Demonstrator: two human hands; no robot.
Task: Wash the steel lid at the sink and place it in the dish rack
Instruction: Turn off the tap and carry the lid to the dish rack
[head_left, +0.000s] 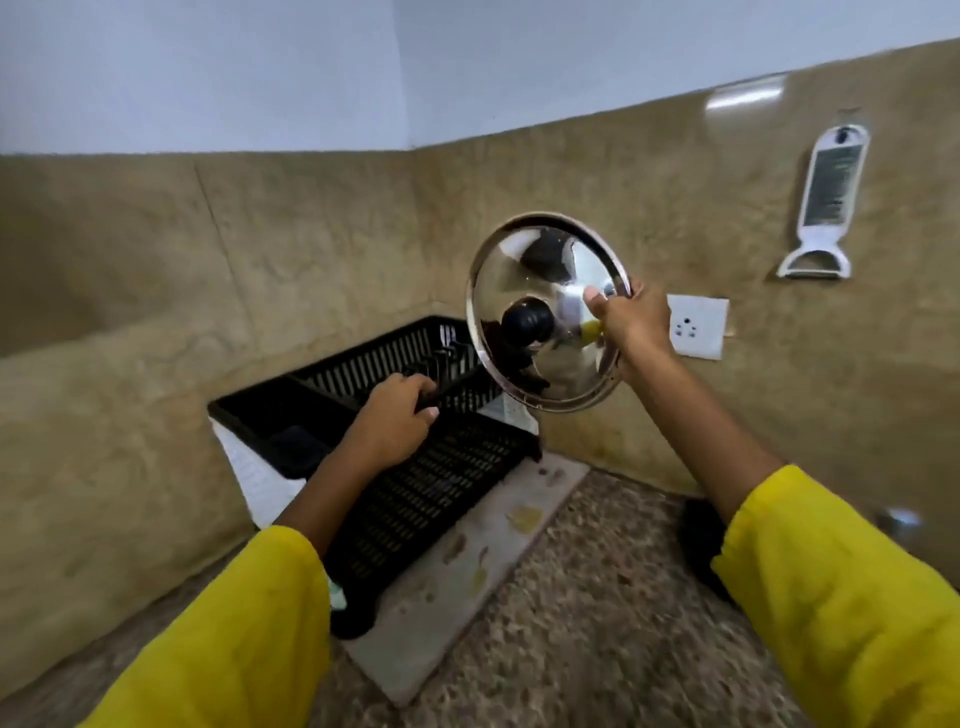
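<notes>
The round steel lid (535, 291) with a black knob is held upright in the air, its shiny top facing me. My right hand (631, 322) grips its right rim, thumb on the front. The lid hangs just above and to the right of the black slotted dish rack (441, 478), which stands in the counter corner on a pale tray. My left hand (395, 423) curls over a raised bar in the middle of the rack. A few utensils stand at the rack's back end. The sink is out of view.
Tan tiled walls meet in a corner behind the rack. A white wall socket (697, 326) sits right of the lid, and a white grater-peeler (826, 202) hangs higher up. The speckled stone counter (597, 613) spreads in front; a dark object (701, 545) lies by my right sleeve.
</notes>
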